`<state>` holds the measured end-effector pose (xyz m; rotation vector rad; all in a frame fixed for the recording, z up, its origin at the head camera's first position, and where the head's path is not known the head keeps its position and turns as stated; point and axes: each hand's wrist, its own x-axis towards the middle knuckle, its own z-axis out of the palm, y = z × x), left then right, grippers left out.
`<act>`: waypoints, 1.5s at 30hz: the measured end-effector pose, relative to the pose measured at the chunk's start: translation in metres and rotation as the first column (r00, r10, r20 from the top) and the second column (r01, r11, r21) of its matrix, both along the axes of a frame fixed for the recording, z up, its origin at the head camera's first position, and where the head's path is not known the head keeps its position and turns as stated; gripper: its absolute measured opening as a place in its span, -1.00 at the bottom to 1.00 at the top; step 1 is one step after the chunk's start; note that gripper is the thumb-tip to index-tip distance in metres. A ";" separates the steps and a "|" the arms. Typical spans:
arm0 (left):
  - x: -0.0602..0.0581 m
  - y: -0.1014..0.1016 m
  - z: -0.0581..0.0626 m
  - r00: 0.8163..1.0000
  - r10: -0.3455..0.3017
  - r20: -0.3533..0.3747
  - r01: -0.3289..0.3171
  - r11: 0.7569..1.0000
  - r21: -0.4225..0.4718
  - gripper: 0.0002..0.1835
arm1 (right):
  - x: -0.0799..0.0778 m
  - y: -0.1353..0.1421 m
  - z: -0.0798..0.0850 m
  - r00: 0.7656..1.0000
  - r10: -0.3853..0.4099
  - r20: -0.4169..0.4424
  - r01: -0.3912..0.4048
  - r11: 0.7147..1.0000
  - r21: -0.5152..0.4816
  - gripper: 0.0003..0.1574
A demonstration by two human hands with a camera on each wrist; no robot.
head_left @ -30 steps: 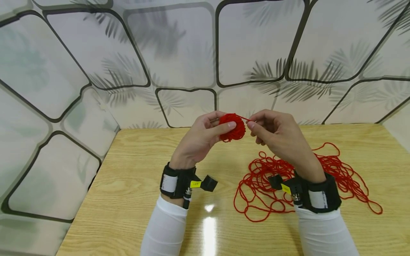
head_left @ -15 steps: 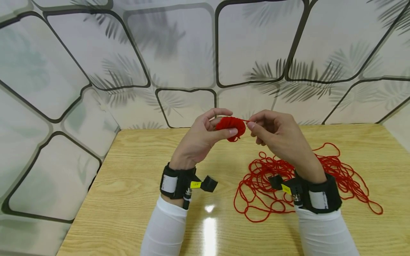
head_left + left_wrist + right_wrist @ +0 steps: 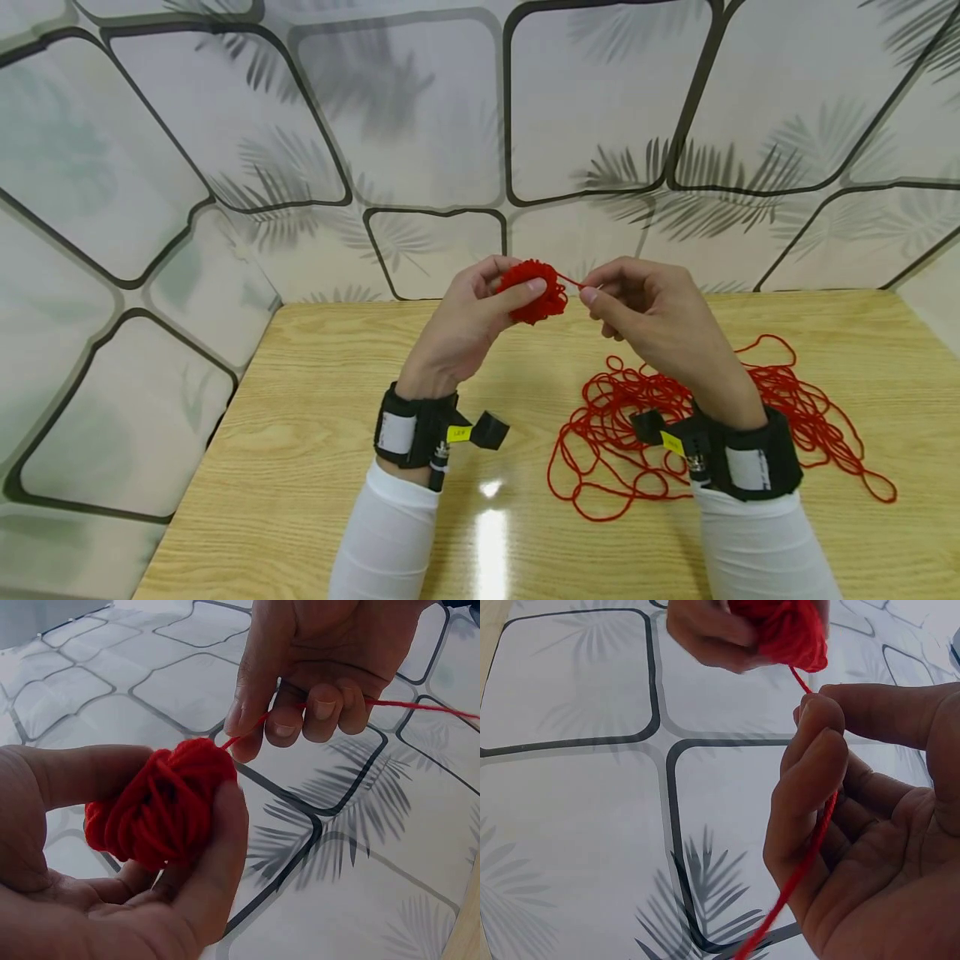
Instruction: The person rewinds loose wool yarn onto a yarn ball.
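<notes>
Your left hand point(image 3: 465, 321) holds a ball of red yarn point(image 3: 538, 307). Its fingers and thumb bend around the ball and grasp it, with the thumb lying across the side you see from above. The ball is up in your hand, in front of the wall point(image 3: 435, 100), and a bit to the left of your right hand point(image 3: 660, 312).

Your right hand grasps the thin red string point(image 3: 570, 281) that comes off the ball. Its thumb and a fingertip pinch the string, and the other fingers curl in. Between your 2 hands the string is short and looks straight. Seen from your right wrist, it goes on past your bent fingers and out at the bottom.

A big, loopy pile of red yarn point(image 3: 637, 392) lies on the wood table point(image 3: 315, 400), under your right arm. Some loops stick out on both sides of it. You wear 1 black band on each wrist and white sleeves point(image 3: 386, 533). The wall has dark lines and gray leaves on it.
</notes>
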<state>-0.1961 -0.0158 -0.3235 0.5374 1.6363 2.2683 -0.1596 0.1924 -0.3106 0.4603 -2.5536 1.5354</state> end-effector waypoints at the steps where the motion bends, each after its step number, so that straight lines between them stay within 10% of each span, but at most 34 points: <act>1: 0.000 0.000 0.000 1.000 0.011 -0.009 -0.011 1.000 -0.010 -0.61 | 0.000 0.000 0.000 1.000 0.000 -0.001 0.000 1.000 0.002 -0.70; 12: 0.001 0.000 0.000 0.999 -0.016 -0.052 0.017 0.999 0.029 -0.61 | 0.000 -0.001 -0.002 0.988 -0.038 -0.151 0.059 0.988 0.142 -0.75; 16: 0.001 -0.001 0.000 0.996 0.037 -0.082 -0.039 0.999 -0.025 -0.68 | 0.001 -0.003 -0.004 0.923 -0.039 -0.382 0.167 0.937 0.308 -0.82; 27: 0.005 -0.001 0.002 0.986 0.135 -0.096 -0.135 0.991 0.010 -0.67 | -0.001 -0.006 -0.007 0.819 -0.052 -0.571 0.279 0.906 0.317 -0.80; 34: 0.009 0.004 0.005 0.988 0.097 -0.117 -0.097 0.995 0.003 -0.51 | 0.004 -0.015 -0.003 0.976 -0.068 -0.209 0.098 0.986 0.138 -0.61; 38: 0.010 0.008 0.005 0.989 0.065 -0.132 -0.066 0.998 -0.003 -0.57 | 0.003 -0.018 -0.002 0.994 -0.078 -0.079 0.083 0.994 0.067 -0.57; 45: 0.011 0.005 0.006 0.967 0.036 -0.252 -0.092 0.973 -0.212 -0.58 | 0.001 -0.013 -0.004 0.995 -0.034 -0.099 0.035 0.999 0.012 -0.66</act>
